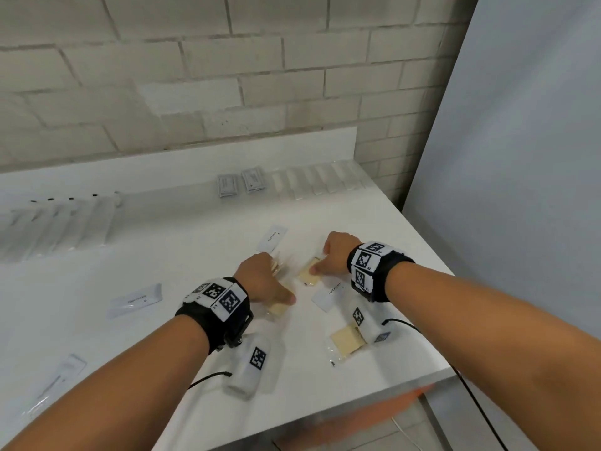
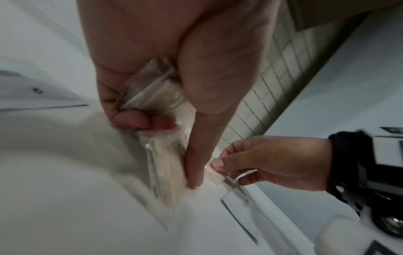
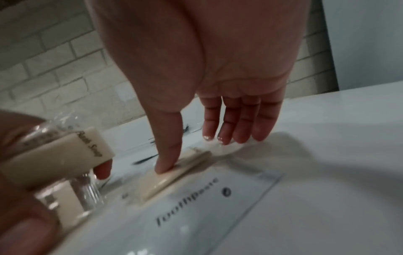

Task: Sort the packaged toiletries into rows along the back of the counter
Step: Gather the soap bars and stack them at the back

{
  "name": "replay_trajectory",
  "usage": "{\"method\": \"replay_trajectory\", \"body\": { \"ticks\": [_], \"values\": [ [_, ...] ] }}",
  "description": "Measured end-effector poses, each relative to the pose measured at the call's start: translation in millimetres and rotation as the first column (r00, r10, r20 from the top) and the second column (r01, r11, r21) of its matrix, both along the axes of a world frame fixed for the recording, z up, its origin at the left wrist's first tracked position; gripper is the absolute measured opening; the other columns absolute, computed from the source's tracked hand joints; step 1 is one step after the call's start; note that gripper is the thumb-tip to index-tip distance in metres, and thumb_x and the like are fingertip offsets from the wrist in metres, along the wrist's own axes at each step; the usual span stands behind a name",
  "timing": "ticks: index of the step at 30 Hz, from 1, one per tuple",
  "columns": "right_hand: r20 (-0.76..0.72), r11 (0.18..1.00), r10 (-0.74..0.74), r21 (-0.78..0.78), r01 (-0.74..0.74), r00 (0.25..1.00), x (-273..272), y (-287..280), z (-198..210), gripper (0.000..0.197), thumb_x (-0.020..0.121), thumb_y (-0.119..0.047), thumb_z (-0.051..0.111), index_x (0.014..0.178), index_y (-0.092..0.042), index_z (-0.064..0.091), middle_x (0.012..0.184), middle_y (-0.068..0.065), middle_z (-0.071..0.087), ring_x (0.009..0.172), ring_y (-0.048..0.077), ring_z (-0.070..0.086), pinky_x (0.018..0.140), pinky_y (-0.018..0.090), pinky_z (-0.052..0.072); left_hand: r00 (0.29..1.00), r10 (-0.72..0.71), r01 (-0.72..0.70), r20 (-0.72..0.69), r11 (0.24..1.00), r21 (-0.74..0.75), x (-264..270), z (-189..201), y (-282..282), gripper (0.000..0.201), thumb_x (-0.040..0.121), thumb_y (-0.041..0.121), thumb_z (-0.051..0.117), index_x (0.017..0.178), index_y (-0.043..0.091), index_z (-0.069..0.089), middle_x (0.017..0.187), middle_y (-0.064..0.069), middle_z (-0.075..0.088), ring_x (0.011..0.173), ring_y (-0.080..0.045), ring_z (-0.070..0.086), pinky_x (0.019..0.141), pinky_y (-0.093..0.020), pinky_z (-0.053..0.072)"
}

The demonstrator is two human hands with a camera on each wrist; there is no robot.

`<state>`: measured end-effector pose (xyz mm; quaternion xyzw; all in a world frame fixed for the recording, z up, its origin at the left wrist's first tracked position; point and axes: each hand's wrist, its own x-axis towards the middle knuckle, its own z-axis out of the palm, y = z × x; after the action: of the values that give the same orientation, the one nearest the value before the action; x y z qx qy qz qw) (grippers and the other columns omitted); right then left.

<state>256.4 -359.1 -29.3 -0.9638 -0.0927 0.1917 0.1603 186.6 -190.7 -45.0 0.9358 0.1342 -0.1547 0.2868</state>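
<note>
Left hand (image 1: 260,278) curled tight round wrapped soap bars (image 2: 152,93), thumb pressing down on another clear-wrapped soap (image 1: 278,309) lying flat on the desk (image 1: 162,320). Right hand (image 1: 335,257) just beside it, thumb planted on a cream soap packet (image 1: 309,271), fingers reaching down past its far edge, almost straight, tips on the wrapper's edge. Just in front of that, a white toothpaste sachet (image 1: 327,296) flat on the desk, a second toothpaste sachet (image 1: 272,238) behind the hands. Nearer the front edge, one more soap packet (image 1: 346,343). Off to the left, a toothbrush packet (image 1: 135,301). Along the back, three rows: long clear packets (image 1: 55,226) at left, two grey sachets (image 1: 240,183) in the middle, clear packets (image 1: 318,180) at right.
</note>
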Motion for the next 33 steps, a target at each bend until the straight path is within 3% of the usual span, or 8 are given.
{"method": "replay_trajectory", "body": {
  "ticks": [5,8,12,15,19,22,26,33],
  "values": [
    [-0.055,0.964,-0.065,0.253,0.077,0.996,7,-7,7,0.053,0.069,-0.021,0.083,0.108,-0.015,0.047,0.101,0.001,0.050,0.090,0.020,0.050,0.063,0.024,0.040,0.985,0.160,-0.131,0.058,0.931,-0.341,-3,-4,3,0.039,0.063,0.012,0.085,0.089,0.011,0.056,0.088,-0.001,0.058,0.077,-0.020,0.057,0.067,-0.028,0.048],
    [-0.026,0.950,0.006,0.313,0.002,1.000,2,-13,21,0.040,0.075,-0.015,0.079,0.108,-0.012,0.057,0.095,0.000,0.052,0.082,0.019,0.054,0.073,0.029,0.048,0.970,0.230,-0.161,0.078,0.850,-0.502,-1,-1,5,0.035,0.065,0.011,0.084,0.088,0.011,0.057,0.087,-0.008,0.060,0.083,-0.027,0.064,0.072,-0.035,0.049],
    [-0.105,0.943,0.105,0.328,-0.065,0.989,-15,-27,45,0.015,0.082,-0.013,0.071,0.091,-0.009,0.059,0.082,0.006,0.065,0.063,0.012,0.060,0.063,0.025,0.051,0.969,0.230,-0.132,0.090,0.788,-0.601,2,6,0,0.032,0.070,0.012,0.081,0.092,0.016,0.059,0.105,-0.021,0.068,0.094,-0.039,0.071,0.083,-0.052,0.055],
    [-0.225,0.942,0.058,0.336,0.022,0.973,-36,-40,51,0.024,0.081,-0.009,0.074,0.101,-0.004,0.062,0.093,0.013,0.070,0.069,0.016,0.067,0.075,0.031,0.058,0.988,0.130,-0.054,0.080,0.788,-0.614,3,8,-5,0.036,0.069,0.014,0.084,0.096,0.014,0.061,0.095,-0.014,0.066,0.082,-0.028,0.071,0.071,-0.037,0.058],
    [-0.330,0.972,-0.027,0.211,0.101,0.944,-72,-47,37,0.023,0.077,-0.010,0.078,0.094,-0.008,0.062,0.077,0.005,0.066,0.056,0.008,0.064,0.059,0.019,0.056,0.996,0.032,0.025,0.082,0.789,-0.614,-3,7,-15,0.034,0.074,0.012,0.082,0.101,0.012,0.062,0.087,-0.006,0.061,0.072,-0.019,0.063,0.062,-0.027,0.048],
    [-0.235,0.993,-0.095,0.040,0.107,0.967,-95,-44,24,0.027,0.077,-0.022,0.078,0.091,-0.013,0.057,0.088,0.001,0.059,0.076,0.017,0.059,0.067,0.024,0.049,0.996,-0.010,0.064,0.090,0.788,-0.613,-10,7,-17,0.037,0.075,0.013,0.081,0.106,0.010,0.062,0.086,-0.003,0.060,0.072,-0.016,0.060,0.058,-0.025,0.046],
    [-0.134,0.981,-0.166,-0.129,0.148,0.977,-114,-32,16,0.045,0.076,-0.034,0.074,0.111,-0.008,0.062,0.116,0.005,0.061,0.106,0.023,0.061,0.088,0.032,0.052,0.994,-0.041,0.097,0.104,0.776,-0.623,-19,6,-14,0.037,0.075,0.014,0.081,0.106,0.011,0.062,0.089,-0.004,0.061,0.079,-0.021,0.062,0.066,-0.029,0.048],
    [-0.134,0.964,-0.207,-0.199,0.179,0.969,-124,-16,17,0.055,0.081,-0.034,0.073,0.126,-0.008,0.055,0.128,0.007,0.060,0.118,0.024,0.058,0.093,0.029,0.048,0.993,-0.063,0.115,0.102,0.748,-0.653,-29,4,-2,0.035,0.073,0.015,0.083,0.102,0.015,0.062,0.093,-0.005,0.063,0.082,-0.020,0.064,0.071,-0.030,0.050]
  ]
}}
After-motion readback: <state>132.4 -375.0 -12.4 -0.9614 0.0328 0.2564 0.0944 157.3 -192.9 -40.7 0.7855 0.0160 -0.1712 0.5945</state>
